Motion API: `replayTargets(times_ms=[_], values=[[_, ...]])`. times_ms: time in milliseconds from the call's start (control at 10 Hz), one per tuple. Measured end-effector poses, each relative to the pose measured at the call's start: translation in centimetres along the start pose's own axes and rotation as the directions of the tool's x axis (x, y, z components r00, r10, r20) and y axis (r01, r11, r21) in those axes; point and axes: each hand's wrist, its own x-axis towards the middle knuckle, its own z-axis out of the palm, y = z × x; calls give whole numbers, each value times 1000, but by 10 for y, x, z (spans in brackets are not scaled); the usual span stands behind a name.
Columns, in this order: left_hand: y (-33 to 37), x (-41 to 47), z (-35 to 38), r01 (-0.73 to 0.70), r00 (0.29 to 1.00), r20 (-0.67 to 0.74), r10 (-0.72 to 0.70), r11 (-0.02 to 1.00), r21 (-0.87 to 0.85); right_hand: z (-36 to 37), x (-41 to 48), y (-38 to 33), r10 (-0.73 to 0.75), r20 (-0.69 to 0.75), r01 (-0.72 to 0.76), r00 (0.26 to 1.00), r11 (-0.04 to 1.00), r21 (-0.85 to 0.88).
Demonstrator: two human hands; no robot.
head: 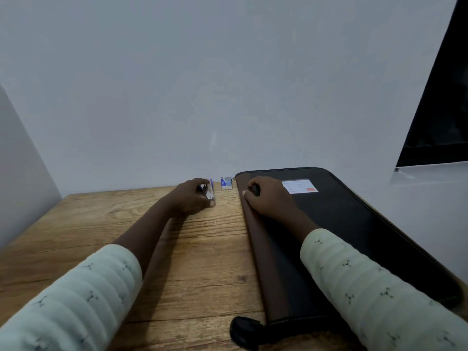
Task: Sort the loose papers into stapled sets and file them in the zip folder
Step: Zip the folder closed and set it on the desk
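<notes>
In the head view, the zip folder (pixel 354 236) lay shut and flat on the right half of the wooden bench (pixel 101 236), with a white label (pixel 299 186) near its far end. Its long axis ran roughly from six o'clock at the near edge toward eleven o'clock at the wall, the brown spine (pixel 263 249) on its left side and a dark pull tab (pixel 244 331) hanging off the near corner.

The right hand (pixel 268 198) rested on the folder's far left corner, its fingers (pixel 250 188) curled loosely against the cover with nothing gripped. The left hand (pixel 190 198) sat at about nine o'clock from that hand, fingers closed around a small stapler (pixel 209 192) of metal and blue, which stood on the bench and pointed roughly toward twelve o'clock. A little staple box (pixel 226 183) stood at the wall between the stapler and the folder, apart from both.

No loose papers showed anywhere on the bench. By the look of it, the work was either at its very start or at its close, and the frame did not settle which. If starting, the next move would call for steadying the folder and drawing the zip round to open it.
</notes>
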Motion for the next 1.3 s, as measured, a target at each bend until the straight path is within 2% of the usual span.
replayTargets(times_ms=[300,600,700,800,900,1200,1300], values=[[20,16,22,-76,993,-87,81,995,60,0,0,-1,-1,-15,1,1000,1000,1],[13,1,20,-48,995,-93,46,999,-17,-4,-2,-5,-7,24,8,1000,998,-63],[2,-20,17,-73,984,-164,63,996,-57,-9,-8,-12,19,30,-15,999,991,-129],[-10,-50,8,-114,953,-297,57,977,-180,-13,-23,-26,44,20,-39,999,982,-184],[-16,-79,-2,-131,934,-355,41,963,-236,-20,-44,-40,74,38,-64,996,972,-227],[-31,-138,-14,-200,890,-445,101,963,-181,-49,-84,-71,134,22,-123,991,953,-278],[-31,-132,-18,-228,833,-539,126,965,-127,-52,-77,-82,107,-1,-104,994,965,-240]])
